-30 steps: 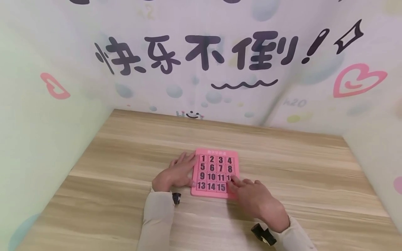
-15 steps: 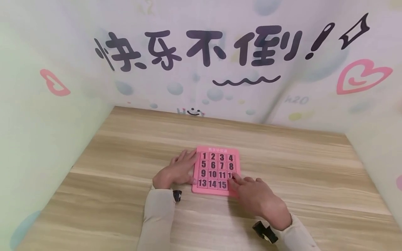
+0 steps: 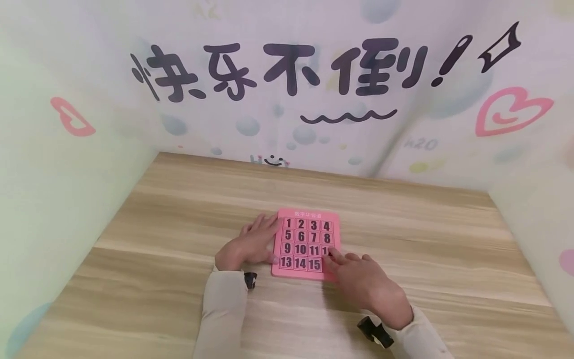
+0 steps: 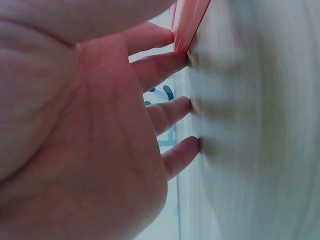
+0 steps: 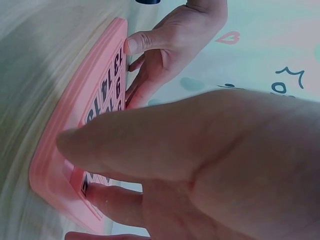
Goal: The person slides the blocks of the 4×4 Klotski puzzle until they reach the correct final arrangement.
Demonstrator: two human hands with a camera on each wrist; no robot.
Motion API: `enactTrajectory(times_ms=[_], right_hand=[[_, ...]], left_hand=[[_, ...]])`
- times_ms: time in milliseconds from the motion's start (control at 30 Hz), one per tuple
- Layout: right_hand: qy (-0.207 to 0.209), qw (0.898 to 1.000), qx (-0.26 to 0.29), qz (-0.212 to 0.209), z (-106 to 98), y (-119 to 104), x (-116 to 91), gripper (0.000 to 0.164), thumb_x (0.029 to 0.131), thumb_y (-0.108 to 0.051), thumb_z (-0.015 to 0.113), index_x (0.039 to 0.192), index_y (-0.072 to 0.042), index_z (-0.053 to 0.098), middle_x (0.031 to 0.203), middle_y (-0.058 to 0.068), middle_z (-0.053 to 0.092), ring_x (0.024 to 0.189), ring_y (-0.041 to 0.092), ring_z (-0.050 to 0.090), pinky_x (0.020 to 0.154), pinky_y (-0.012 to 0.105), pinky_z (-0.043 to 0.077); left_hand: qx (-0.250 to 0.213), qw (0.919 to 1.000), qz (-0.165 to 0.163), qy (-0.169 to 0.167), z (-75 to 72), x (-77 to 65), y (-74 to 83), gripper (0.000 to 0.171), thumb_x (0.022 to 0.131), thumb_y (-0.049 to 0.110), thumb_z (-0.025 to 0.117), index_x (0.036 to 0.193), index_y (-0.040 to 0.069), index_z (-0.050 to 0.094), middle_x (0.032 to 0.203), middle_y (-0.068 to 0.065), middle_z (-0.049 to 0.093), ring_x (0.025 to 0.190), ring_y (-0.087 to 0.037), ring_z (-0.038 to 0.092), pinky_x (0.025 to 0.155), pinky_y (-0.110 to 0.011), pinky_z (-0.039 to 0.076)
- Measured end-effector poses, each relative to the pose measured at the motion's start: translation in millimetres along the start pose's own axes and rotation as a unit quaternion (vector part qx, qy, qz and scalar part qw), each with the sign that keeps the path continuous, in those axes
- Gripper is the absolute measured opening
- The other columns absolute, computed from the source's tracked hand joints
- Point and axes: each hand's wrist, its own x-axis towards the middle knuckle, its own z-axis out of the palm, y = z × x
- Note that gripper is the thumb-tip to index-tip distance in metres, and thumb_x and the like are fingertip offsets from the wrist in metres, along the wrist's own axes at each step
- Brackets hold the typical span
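A pink sliding number puzzle (image 3: 307,243) lies flat on the wooden table. Its tiles run in order from 1 to 15, with a gap at the lower right corner. My left hand (image 3: 248,247) rests along the puzzle's left edge. In the left wrist view its spread fingers (image 4: 160,70) touch the pink side and the table top. My right hand (image 3: 363,280) reaches in from the lower right. One fingertip covers part of tile 12 (image 3: 325,251). In the right wrist view, the thumb (image 5: 75,142) lies over the puzzle's near rim, hiding some tiles.
The wooden table (image 3: 179,209) stretches around the puzzle on all sides. A printed cloth wall (image 3: 269,114) with dark lettering stands behind it, and pale walls flank left and right. Each wrist wears a black strap (image 3: 375,332).
The view shifts slightly with the head. Both hands keep their places on the puzzle, and the tiles look the same.
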Motion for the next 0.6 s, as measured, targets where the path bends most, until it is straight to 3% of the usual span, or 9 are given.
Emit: enactTrajectory(times_ms=[433,500,600], right_hand=[[0.003,1.0,-0.011,-0.016,-11.8,2.8,-2.1,0.051,0.101,-0.008,0.045,0.151,-0.015,0.042,0.159,0.009,0.034,0.14,0.039,0.041,0.11,0.062,0.036],[0.016,0.999,-0.012,-0.026,-14.6,5.8,-2.6,0.052,0.101,-0.008,0.046,0.152,-0.014,0.04,0.16,0.01,0.033,0.141,0.04,0.04,0.11,0.063,0.035],[0.07,0.997,-0.017,-0.042,-16.7,15.4,-4.4,0.05,0.103,-0.017,0.047,0.152,-0.009,0.04,0.158,0.012,0.035,0.14,0.042,0.041,0.109,0.064,0.035]], left_hand=[[-0.001,0.9999,0.008,0.01,-6.2,-4.4,-1.1,0.099,0.084,0.021,0.077,0.16,0.011,0.015,0.168,-0.007,0.004,0.153,-0.036,-0.006,0.121,-0.06,0.002],[-0.006,0.9999,0.004,0.015,-8.4,-7.7,-1.5,0.099,0.085,0.022,0.077,0.16,0.011,0.013,0.168,-0.008,0.005,0.153,-0.035,-0.005,0.121,-0.06,0.002],[-0.008,0.9994,-0.008,0.031,-14.4,-16.6,-3.3,0.093,0.09,0.023,0.072,0.16,0.012,0.013,0.167,-0.009,0.009,0.154,-0.035,0.0,0.121,-0.06,0.004]])
